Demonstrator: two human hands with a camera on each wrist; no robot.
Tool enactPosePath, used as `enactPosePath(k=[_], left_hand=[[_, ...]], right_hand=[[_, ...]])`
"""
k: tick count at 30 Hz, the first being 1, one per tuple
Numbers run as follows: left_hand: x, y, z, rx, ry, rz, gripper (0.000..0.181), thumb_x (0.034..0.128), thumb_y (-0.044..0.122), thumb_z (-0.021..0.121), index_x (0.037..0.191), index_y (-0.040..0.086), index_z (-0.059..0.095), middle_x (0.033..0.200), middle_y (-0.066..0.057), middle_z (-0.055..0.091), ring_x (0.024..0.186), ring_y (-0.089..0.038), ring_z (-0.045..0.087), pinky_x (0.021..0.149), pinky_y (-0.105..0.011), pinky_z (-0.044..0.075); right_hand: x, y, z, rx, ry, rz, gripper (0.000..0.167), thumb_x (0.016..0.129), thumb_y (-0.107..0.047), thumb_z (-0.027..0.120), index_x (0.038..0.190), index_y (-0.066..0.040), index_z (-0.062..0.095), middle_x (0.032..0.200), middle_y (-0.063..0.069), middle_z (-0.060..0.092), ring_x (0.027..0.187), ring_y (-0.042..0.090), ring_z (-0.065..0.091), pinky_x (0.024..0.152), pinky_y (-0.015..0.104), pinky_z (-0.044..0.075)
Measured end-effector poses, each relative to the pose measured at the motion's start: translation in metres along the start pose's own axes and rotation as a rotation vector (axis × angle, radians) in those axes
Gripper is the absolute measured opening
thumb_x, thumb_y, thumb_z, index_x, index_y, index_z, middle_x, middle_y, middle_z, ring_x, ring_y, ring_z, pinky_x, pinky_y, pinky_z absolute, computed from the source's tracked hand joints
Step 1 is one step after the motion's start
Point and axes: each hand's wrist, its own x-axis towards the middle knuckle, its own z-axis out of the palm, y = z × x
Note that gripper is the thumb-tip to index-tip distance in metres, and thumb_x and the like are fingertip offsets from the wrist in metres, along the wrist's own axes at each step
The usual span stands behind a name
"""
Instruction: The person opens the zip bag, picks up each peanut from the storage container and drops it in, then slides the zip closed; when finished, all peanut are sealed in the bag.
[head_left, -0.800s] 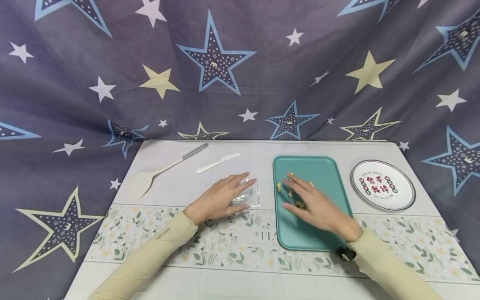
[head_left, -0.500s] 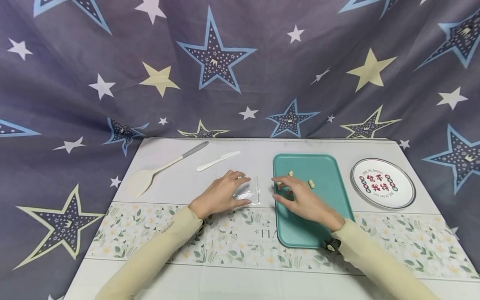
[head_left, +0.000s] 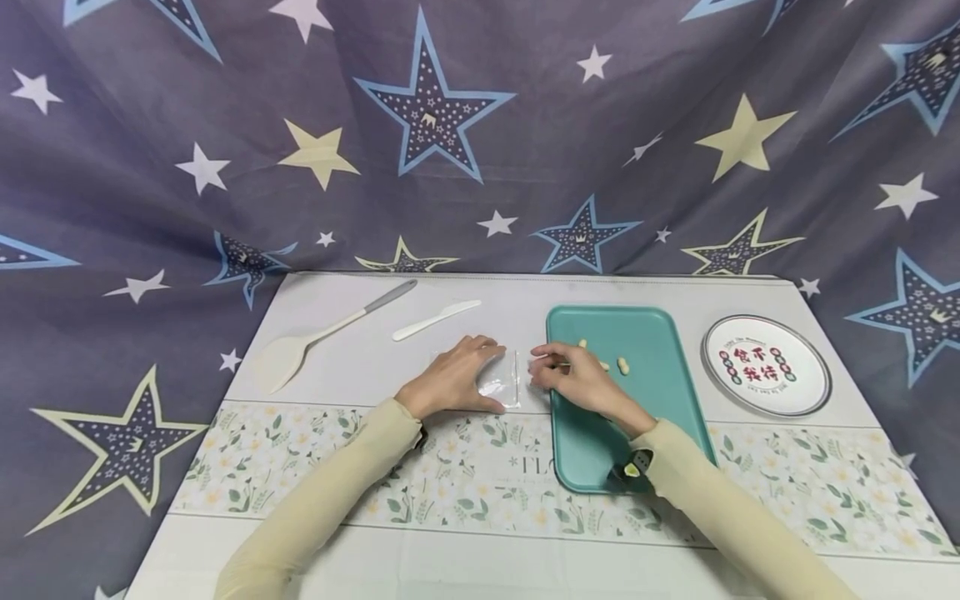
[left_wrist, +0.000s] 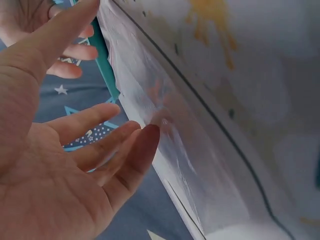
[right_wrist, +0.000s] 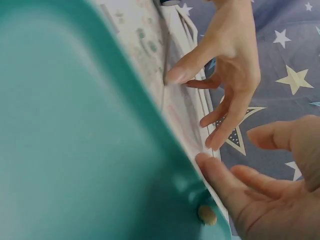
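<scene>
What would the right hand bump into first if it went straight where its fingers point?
Likely the clear plastic bag; if the right hand is higher than it looks, maybe the left hand instead.

The left hand [head_left: 450,379] hides one part of the clear bag [head_left: 501,382]; right wrist view cuts off the tray [right_wrist: 75,130].

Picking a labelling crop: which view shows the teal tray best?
Head: it shows most of the teal tray, partly covered by the right hand. Right wrist gives one cropped section; left wrist just a sliver of edge.
</scene>
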Motion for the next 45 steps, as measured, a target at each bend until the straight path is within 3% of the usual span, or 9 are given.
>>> enactPosePath(k=[6, 10, 16, 26, 31, 36, 45], left_hand=[[0.007, 0.002, 0.001, -0.022, -0.022, -0.003, 0.105, 0.0722, 0.051, 0.093, 0.156, 0.009, 0.047, 0.151, -0.01, 0.051, 0.136, -0.028, 0.051, 0.105, -0.049, 0.055], [0.011, 0.002, 0.001, -0.028, -0.014, 0.004, 0.109, 0.0699, 0.049, 0.095, 0.156, 0.004, 0.046, 0.147, -0.011, 0.051, 0.134, -0.028, 0.05, 0.111, -0.045, 0.051], [0.012, 0.0, 0.004, -0.05, -0.02, -0.011, 0.108, 0.0697, 0.045, 0.096, 0.155, 0.0, 0.046, 0.139, -0.012, 0.051, 0.129, -0.027, 0.05, 0.116, -0.04, 0.046], [0.009, -0.003, 0.006, -0.095, 0.008, -0.005, 0.093, 0.0675, 0.043, 0.098, 0.142, 0.005, 0.057, 0.13, -0.012, 0.054, 0.116, -0.026, 0.056, 0.111, -0.041, 0.049], [0.008, -0.002, 0.005, -0.086, 0.019, -0.002, 0.092, 0.0687, 0.043, 0.098, 0.141, 0.006, 0.055, 0.132, -0.011, 0.056, 0.121, -0.028, 0.058, 0.115, -0.042, 0.047], [0.006, -0.003, 0.004, -0.072, 0.025, 0.0, 0.095, 0.0696, 0.043, 0.097, 0.145, 0.006, 0.054, 0.136, -0.012, 0.057, 0.127, -0.029, 0.058, 0.117, -0.043, 0.046], [0.001, 0.0, 0.0, -0.082, 0.003, -0.03, 0.098, 0.0781, 0.046, 0.091, 0.156, 0.007, 0.046, 0.142, -0.015, 0.057, 0.135, -0.032, 0.056, 0.118, -0.048, 0.045]], right_hand=[[0.007, -0.008, 0.003, 0.116, -0.032, 0.145, 0.042, 0.102, -0.011, 0.06, 0.14, 0.005, 0.057, 0.125, 0.024, 0.071, 0.108, 0.034, 0.075, 0.089, 0.038, 0.064], [0.01, -0.013, 0.007, 0.145, -0.021, 0.194, 0.043, 0.102, -0.013, 0.061, 0.141, 0.005, 0.057, 0.123, 0.025, 0.071, 0.106, 0.033, 0.076, 0.091, 0.038, 0.064], [0.015, -0.014, 0.013, 0.129, -0.008, 0.202, 0.043, 0.101, -0.013, 0.063, 0.139, 0.005, 0.058, 0.12, 0.024, 0.072, 0.101, 0.029, 0.077, 0.088, 0.036, 0.064], [0.02, -0.011, 0.02, 0.065, 0.01, 0.183, 0.039, 0.093, -0.005, 0.071, 0.13, 0.004, 0.066, 0.107, 0.019, 0.077, 0.091, 0.019, 0.074, 0.078, 0.026, 0.061], [0.024, -0.01, 0.023, 0.001, 0.019, 0.148, 0.028, 0.091, -0.004, 0.069, 0.118, 0.004, 0.073, 0.097, 0.016, 0.078, 0.079, 0.012, 0.069, 0.068, 0.02, 0.056], [0.028, -0.007, 0.027, -0.029, 0.03, 0.141, 0.016, 0.089, -0.002, 0.07, 0.102, 0.0, 0.079, 0.083, 0.011, 0.078, 0.069, 0.009, 0.067, 0.064, 0.021, 0.056], [0.029, -0.006, 0.032, 0.004, 0.031, 0.155, 0.011, 0.095, -0.006, 0.072, 0.098, 0.001, 0.08, 0.08, 0.014, 0.079, 0.065, 0.015, 0.075, 0.064, 0.028, 0.063]])
